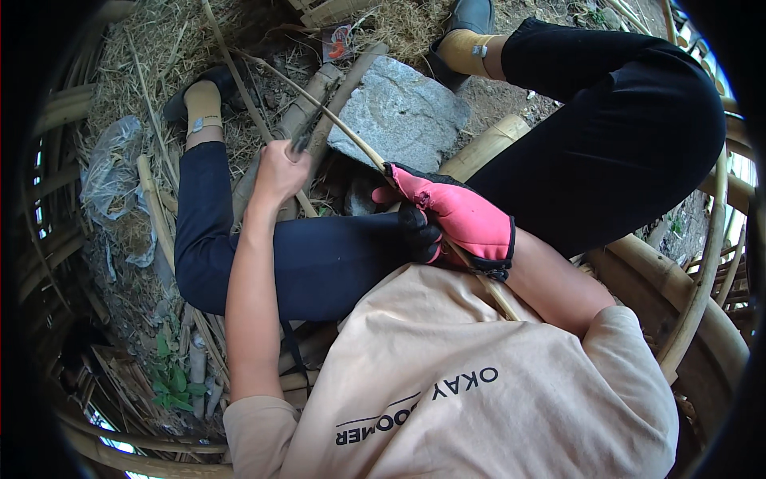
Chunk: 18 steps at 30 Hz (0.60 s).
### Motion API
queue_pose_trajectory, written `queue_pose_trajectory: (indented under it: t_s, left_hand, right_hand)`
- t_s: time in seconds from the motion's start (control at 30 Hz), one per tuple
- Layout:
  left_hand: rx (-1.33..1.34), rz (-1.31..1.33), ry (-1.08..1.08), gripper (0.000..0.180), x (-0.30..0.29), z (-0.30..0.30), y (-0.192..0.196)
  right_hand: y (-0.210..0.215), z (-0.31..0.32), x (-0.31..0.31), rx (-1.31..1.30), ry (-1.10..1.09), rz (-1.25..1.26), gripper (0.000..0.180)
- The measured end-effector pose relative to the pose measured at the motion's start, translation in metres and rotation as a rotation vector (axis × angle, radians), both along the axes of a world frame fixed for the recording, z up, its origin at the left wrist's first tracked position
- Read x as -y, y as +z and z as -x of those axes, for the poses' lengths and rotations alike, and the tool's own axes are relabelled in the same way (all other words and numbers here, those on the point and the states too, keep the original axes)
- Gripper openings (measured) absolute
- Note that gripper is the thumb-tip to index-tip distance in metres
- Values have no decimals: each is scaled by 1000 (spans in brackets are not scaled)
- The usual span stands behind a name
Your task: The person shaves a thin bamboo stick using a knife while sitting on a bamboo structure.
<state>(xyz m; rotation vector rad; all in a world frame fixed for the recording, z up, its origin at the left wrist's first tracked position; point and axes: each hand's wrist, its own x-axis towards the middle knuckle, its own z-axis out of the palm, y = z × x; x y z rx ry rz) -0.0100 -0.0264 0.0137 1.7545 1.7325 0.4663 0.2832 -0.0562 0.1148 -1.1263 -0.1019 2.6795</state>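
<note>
This looks like a rustic, open-sided bamboo workshop: a slatted fence of pale yellow bamboo poles (65, 108) with daylight in its gaps at ten o'clock, dry straw-coloured shavings (163, 52) over bare brown earth (504, 102) at eleven, a rough grey stone slab (399, 112) at twelve, and thick tan bamboo stems (658, 275) at three.

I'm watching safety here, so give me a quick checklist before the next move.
1. Right hand protected: ok, it wears a pink glove.
2. Left hand protected: not ok, it is bare.
3. Thin strip gripped: ok, the right hand is closed around it.
4. Dark tool gripped: ok, in the left fist.
5. Tool touching the strip: cannot tell.
6. Strip's near end pointing away from the beige shirt: not ok, it lies over it in view.
</note>
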Motion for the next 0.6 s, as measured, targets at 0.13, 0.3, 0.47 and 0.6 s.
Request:
queue_pose_trajectory:
  t_s: [0.13, 0.3, 0.47, 0.6]
  left_hand:
    - [-93, 22, 56, 20, -10, 16, -2]
    - [-35, 12, 32, 23, -8, 7, 7]
    - [48, 28, -99, 31, 4, -35, 34]
    - [-55, -28, 1, 28, -6, -19, 13]
  right_hand:
    - [-8, -2, 1, -1, 11, -18, 44]
    - [-5, -3, -1, -4, -10, 23, 43]
    - [-5, -4, 0, 40, 14, -44, 43]
    - [-3, -3, 0, 49, 10, -39, 43]
